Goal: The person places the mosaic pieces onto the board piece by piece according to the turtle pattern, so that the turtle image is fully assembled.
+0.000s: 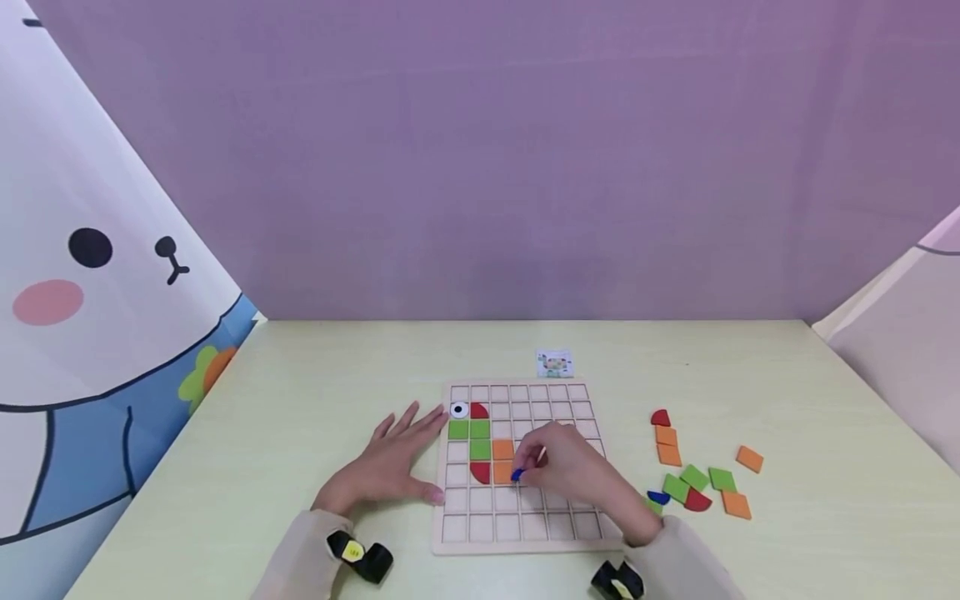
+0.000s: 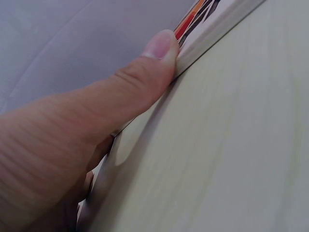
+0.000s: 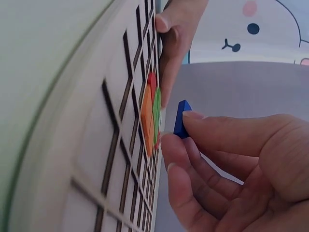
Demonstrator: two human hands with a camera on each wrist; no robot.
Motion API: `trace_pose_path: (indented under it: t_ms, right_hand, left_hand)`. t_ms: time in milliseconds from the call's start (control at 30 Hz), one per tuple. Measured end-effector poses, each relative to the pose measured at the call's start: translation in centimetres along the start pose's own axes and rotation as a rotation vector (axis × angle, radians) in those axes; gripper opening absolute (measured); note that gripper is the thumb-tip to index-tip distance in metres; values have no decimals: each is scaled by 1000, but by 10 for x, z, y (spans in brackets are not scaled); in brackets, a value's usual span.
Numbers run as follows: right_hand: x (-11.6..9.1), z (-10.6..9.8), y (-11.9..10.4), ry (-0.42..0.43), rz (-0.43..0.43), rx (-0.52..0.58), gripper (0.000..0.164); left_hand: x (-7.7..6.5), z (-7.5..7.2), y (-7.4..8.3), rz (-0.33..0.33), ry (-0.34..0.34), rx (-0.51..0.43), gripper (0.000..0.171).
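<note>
A wooden grid board (image 1: 467, 528) lies on the table, with a white eye tile (image 1: 459, 409), red quarter-round tiles (image 1: 479, 473), several green square tiles (image 1: 480, 449) and orange square tiles (image 1: 502, 450) set in its left cells. Between thumb and fingertips, my right hand (image 1: 573, 467) pinches a small blue tile (image 3: 180, 119) close over the board, just right of the lower orange tile. My left hand (image 1: 393, 462) lies spread at the board's left edge. In the left wrist view its thumb (image 2: 149, 72) touches the board's side (image 2: 212, 36).
Beyond the board lies a small picture card (image 1: 554, 364). Loose tiles are scattered to the right: several orange ones (image 1: 750, 458), several green ones (image 1: 722, 479), red ones (image 1: 697, 500) and a blue one (image 1: 658, 497), partly near my right forearm.
</note>
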State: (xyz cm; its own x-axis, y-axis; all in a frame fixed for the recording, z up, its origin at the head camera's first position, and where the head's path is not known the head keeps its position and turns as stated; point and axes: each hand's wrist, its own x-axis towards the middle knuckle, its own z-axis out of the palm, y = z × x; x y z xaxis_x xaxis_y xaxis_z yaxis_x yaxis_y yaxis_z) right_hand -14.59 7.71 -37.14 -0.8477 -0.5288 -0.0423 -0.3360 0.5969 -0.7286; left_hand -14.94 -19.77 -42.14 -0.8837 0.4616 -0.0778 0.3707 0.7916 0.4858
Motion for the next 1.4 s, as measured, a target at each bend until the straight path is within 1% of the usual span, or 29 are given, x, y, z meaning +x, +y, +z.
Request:
trace_pose_path:
  t_ms: [233, 500, 667, 833, 933, 1200, 1400]
  right_hand:
    - [6, 10, -9, -18, -27, -4, 12]
    - [10, 25, -15, -64, -7, 7, 11]
    - [12, 33, -19, -71, -28, 8, 12]
    - [11, 38, -24, -76, -13, -8, 14]
    - [12, 40, -25, -74, -5, -16, 15]
    - [12, 39, -23, -74, -28, -14, 14]
    - [10, 33, -17, -109, 4, 7, 15]
  left_hand:
    - [1, -2, 2, 5, 2, 6, 108]
    - [-1, -1, 2, -2, -1, -4, 107]
    - [-2, -2, 2, -1, 5, -2, 108]
    - [-3, -1, 1, 9, 6, 5, 107]
    - [-3, -1, 1, 11, 5, 8, 107]
    - [-1, -1, 1, 5, 0, 2, 107]
    - [-1, 0, 1, 0, -3, -4, 107]
